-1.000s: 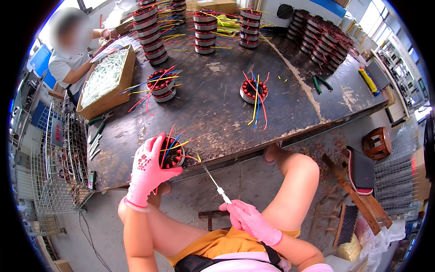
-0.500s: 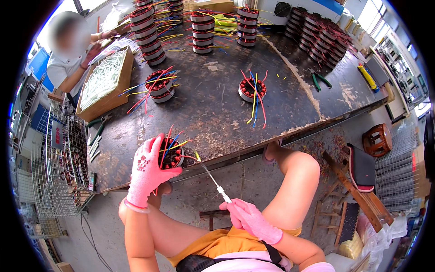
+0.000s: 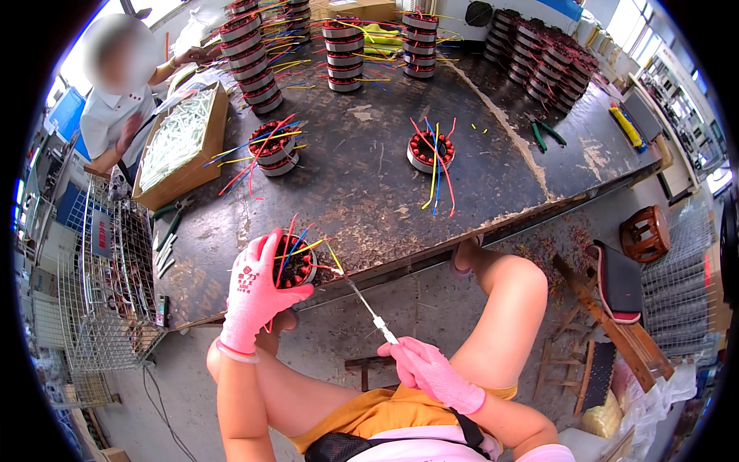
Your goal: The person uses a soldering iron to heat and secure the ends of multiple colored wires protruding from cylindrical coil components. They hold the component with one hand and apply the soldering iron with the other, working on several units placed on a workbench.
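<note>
One big dark desk [image 3: 369,177] fills the view in front of you. A cardboard box [image 3: 181,146] of white tubes sits on its left side, near another person. Stacks of round wire coils [image 3: 250,54] stand at the far end. Your left hand [image 3: 258,296], in a pink glove, wraps around a round coil with colored wires [image 3: 296,262] at the near edge of the desk. Your right hand [image 3: 431,373] pinches a thin white tube [image 3: 373,316] that points at the coil.
</note>
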A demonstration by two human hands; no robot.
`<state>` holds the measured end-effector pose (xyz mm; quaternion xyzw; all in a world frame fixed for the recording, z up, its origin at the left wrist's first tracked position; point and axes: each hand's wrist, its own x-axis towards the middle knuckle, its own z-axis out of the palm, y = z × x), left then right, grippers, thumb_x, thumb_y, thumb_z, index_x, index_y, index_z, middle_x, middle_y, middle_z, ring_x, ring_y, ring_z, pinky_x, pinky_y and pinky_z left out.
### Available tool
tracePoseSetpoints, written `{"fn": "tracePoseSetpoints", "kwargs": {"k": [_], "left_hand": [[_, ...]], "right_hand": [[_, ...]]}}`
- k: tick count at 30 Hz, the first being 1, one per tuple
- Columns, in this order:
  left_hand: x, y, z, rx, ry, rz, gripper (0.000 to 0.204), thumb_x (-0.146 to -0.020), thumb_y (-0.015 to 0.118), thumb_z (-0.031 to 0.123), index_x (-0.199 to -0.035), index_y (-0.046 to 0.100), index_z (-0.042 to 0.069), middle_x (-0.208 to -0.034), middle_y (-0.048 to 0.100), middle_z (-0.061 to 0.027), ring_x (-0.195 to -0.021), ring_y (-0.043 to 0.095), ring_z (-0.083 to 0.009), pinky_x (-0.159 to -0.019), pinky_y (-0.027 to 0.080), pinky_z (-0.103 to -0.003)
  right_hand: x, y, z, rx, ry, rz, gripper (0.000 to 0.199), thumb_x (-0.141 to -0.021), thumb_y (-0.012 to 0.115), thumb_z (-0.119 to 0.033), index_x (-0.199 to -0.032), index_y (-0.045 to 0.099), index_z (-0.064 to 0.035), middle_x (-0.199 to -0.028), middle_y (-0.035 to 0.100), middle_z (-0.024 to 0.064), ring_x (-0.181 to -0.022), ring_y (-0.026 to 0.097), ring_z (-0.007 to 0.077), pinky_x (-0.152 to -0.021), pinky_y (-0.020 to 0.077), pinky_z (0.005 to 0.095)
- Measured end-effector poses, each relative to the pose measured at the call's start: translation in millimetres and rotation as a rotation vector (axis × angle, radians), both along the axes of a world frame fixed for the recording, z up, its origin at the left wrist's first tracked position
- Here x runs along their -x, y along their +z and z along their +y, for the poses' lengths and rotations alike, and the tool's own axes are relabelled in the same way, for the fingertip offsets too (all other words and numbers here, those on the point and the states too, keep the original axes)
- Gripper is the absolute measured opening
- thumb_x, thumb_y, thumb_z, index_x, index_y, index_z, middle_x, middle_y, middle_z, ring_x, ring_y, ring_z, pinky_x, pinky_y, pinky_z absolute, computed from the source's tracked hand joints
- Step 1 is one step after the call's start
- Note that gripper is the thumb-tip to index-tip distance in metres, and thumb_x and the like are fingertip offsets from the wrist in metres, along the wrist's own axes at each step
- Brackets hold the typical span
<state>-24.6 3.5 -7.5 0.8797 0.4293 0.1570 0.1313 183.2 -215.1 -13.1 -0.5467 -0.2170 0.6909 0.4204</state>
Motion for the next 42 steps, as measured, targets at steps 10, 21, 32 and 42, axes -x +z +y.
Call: {"fn": "tracePoseSetpoints", "kwargs": {"k": [10, 21, 32, 42], "left_hand": [[2, -3, 1, 0.03, 0.015, 0.008, 0.098, -0.056, 0.085, 0.04, -0.137, 0.044, 0.003, -0.129, 0.05, -0.0185, -0.117, 0.05, -0.0378, -0.101, 0.039, -0.045], [2, -5, 1, 0.028, 0.017, 0.0, 0.1, -0.056, 0.085, 0.041, -0.138, 0.043, 0.003, -0.13, 0.05, -0.0199, -0.118, 0.049, -0.0389, -0.1, 0.039, -0.046], [2, -6, 1, 0.033, 0.028, 0.016, 0.1, -0.056, 0.085, 0.042, -0.138, 0.043, 0.004, -0.13, 0.049, -0.0206, -0.118, 0.048, -0.0392, -0.102, 0.038, -0.046], [1, -3, 0, 0.03, 0.022, 0.006, 0.099, -0.056, 0.085, 0.041, -0.138, 0.043, 0.003, -0.129, 0.05, -0.0201, -0.118, 0.049, -0.0387, -0.101, 0.039, -0.046]], "right_hand": [[-1, -4, 0, -0.015, 0.022, -0.024, 0.029, -0.1, 0.046, -0.023, -0.107, 0.061, 0.001, -0.064, 0.045, -0.0008, -0.054, 0.04, 0.0064, -0.05, 0.0318, 0.0231], [0, -2, 0, -0.019, 0.02, -0.025, 0.033, -0.101, 0.044, -0.026, -0.11, 0.059, 0.0025, -0.055, 0.041, -0.0035, -0.05, 0.032, 0.0042, -0.048, 0.0262, 0.0212], [1, 0, 0, -0.027, 0.002, -0.064, 0.032, -0.1, 0.045, -0.024, -0.109, 0.059, 0.0029, -0.055, 0.042, -0.0032, -0.05, 0.033, 0.0044, -0.048, 0.027, 0.0215], [2, -3, 0, -0.02, 0.001, -0.035, 0.031, -0.1, 0.046, -0.025, -0.109, 0.06, 0.0013, -0.056, 0.042, -0.0037, -0.051, 0.033, 0.0039, -0.048, 0.0259, 0.0211]]}}
